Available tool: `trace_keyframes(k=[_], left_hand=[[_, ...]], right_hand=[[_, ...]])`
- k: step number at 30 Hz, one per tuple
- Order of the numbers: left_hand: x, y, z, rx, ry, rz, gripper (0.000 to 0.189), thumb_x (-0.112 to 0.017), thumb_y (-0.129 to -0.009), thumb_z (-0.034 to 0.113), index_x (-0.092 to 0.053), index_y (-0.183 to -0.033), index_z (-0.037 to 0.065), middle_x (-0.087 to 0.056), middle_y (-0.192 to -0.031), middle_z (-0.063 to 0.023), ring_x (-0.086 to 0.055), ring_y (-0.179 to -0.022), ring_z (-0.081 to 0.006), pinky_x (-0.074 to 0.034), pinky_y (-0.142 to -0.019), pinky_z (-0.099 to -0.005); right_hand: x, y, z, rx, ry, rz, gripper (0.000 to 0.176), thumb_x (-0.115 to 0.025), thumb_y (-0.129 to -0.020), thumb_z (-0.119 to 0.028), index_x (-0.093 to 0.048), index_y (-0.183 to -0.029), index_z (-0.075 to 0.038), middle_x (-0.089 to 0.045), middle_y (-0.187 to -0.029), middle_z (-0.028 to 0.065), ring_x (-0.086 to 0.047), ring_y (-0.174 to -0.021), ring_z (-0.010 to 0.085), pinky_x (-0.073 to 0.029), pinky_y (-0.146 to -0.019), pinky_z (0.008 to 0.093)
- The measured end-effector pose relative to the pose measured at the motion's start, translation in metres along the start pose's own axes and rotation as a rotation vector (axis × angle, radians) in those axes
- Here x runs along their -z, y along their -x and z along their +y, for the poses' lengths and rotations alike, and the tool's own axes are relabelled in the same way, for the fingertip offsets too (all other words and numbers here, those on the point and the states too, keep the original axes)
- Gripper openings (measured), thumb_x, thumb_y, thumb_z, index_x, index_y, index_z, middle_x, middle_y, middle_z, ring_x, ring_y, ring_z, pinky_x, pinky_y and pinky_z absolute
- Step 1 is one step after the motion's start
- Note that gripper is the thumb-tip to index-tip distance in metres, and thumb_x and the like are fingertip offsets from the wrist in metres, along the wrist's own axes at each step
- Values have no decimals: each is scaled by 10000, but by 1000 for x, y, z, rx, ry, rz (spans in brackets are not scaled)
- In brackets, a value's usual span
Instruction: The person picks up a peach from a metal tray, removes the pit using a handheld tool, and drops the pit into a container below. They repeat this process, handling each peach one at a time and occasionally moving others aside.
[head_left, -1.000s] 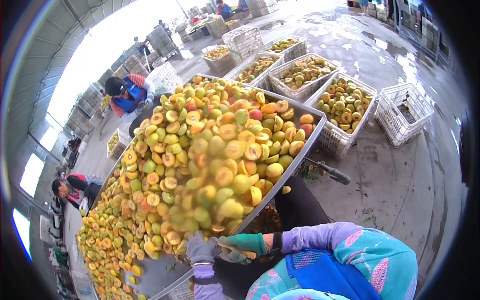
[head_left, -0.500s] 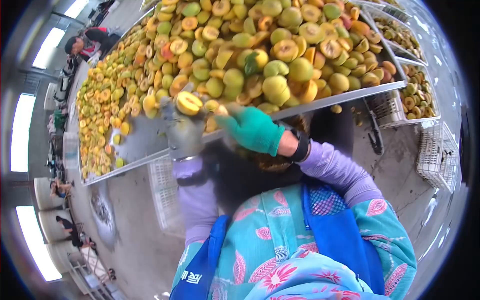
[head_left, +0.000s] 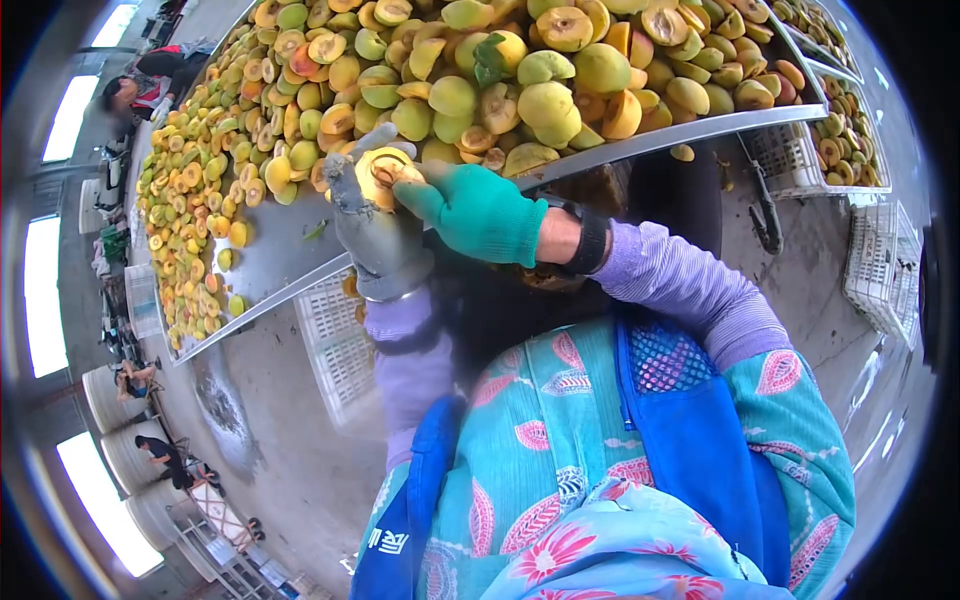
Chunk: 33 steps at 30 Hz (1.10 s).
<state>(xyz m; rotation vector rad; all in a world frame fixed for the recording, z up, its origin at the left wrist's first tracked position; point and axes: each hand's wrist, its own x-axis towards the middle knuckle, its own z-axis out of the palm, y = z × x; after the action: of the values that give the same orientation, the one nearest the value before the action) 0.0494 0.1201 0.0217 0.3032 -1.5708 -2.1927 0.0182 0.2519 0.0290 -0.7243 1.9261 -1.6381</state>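
My left hand (head_left: 378, 235), in a grey glove, holds a yellow stone-fruit half (head_left: 377, 178), apricot- or peach-like, with its cut face up and a brown hollow in the middle. My right hand (head_left: 488, 212), in a green glove, is closed with its thumb and fingertips against that cut face. What the right fingers pinch, if anything, is hidden. Both hands are over the near edge of a metal table (head_left: 290, 225) heaped with halved green-yellow fruit (head_left: 400, 85), some showing pits. A green leaf (head_left: 490, 60) lies on the heap.
White crates of fruit (head_left: 850, 140) stand at the right, with another white crate (head_left: 885, 265) nearer. A white crate (head_left: 335, 340) sits under the table's near edge. A person (head_left: 150, 85) is at the far left end of the table; another (head_left: 165, 460) is farther off.
The right hand has shifted left and down, so its fingers now meet the fruit half in the left hand. The left hand's fruit was apart from the right hand before.
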Motion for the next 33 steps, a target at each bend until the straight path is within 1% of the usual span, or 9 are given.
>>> trace_keyframes(k=[9, 14, 18, 20, 22, 23, 26, 27, 33], left_hand=[[-6, -1, -6, -124, -296, -89, 347, -460, -978, 277, -588, -1046, -39, -624, -970, -138, -615, -834, -216, -502, -737, -286], [6, -15, -18, -586, -752, -278, 208, -543, -928, 139, -598, -1038, -28, -644, -992, -155, -649, -840, -238, -527, -728, -309], [-25, 14, -14, -294, -180, 21, 207, -529, -940, 136, -606, -1034, -31, -645, -970, -155, -637, -742, -200, -532, -659, -289], [-11, 8, -4, -209, -493, -91, 228, -509, -961, 177, -614, -1001, -21, -643, -912, -123, -621, -708, -169, -519, -624, -269], [-3, -7, -5, -189, -627, -298, 255, -506, -967, 206, -624, -966, -20, -642, -872, -108, -614, -676, -159, -511, -606, -262], [-11, -9, 0, 187, -253, -172, 299, -508, -966, 229, -639, -934, -38, -645, -792, -100, -601, -609, -148, -498, -563, -250], [-29, -15, 8, 332, -405, -103, 371, -487, -972, 317, -648, -908, -12, -637, -784, -92, -601, -635, -142, -502, -556, -253], [-32, -14, 0, 22, -523, -90, 411, -511, -955, 358, -645, -919, -29, -635, -757, -101, -605, -604, -160, -503, -543, -258], [-39, -21, 3, 115, -456, 7, 367, -516, -959, 302, -646, -948, -41, -654, -762, -105, -625, -611, -156, -510, -530, -267]], right_hand=[[-3, 1, 29, 97, -57, 22, 462, -419, -966, -417, -567, -1059, 10, -628, -826, 230, -621, -824, 383, -476, -751, 453], [-25, 11, 41, 55, -383, 157, 452, -413, -964, -428, -568, -1005, -6, -609, -722, 132, -579, -548, 274, -470, -488, 390], [-14, 16, 23, -376, -822, -151, 435, -428, -946, -446, -558, -948, -31, -533, -621, 64, -483, -385, 180, -362, -314, 301], [-20, 7, 34, -72, -506, 19, 424, -438, -935, -451, -553, -921, -43, -507, -591, 56, -469, -383, 166, -350, -314, 292], [-17, 10, 25, -99, -439, 24, 417, -440, -930, -452, -549, -904, -50, -499, -576, 56, -464, -383, 160, -343, -313, 290], [-6, 16, 12, -279, -526, -56, 415, -437, -931, -450, -548, -901, -51, -503, -575, 59, -466, -383, 160, -343, -313, 291], [0, 15, 14, -428, -723, -108, 455, -425, -943, -470, -547, -875, -37, -509, -577, 61, -468, -384, 163, -341, -306, 304], [-1, 14, 14, -337, -634, -54, 471, -415, -946, -480, -546, -851, -37, -506, -578, 52, -458, -378, 160, -336, -303, 294], [4, 11, 4, -346, -598, -52, 488, -372, -969, -478, -534, -808, -46, -505, -565, 42, -440, -369, 147, -347, -316, 295]])
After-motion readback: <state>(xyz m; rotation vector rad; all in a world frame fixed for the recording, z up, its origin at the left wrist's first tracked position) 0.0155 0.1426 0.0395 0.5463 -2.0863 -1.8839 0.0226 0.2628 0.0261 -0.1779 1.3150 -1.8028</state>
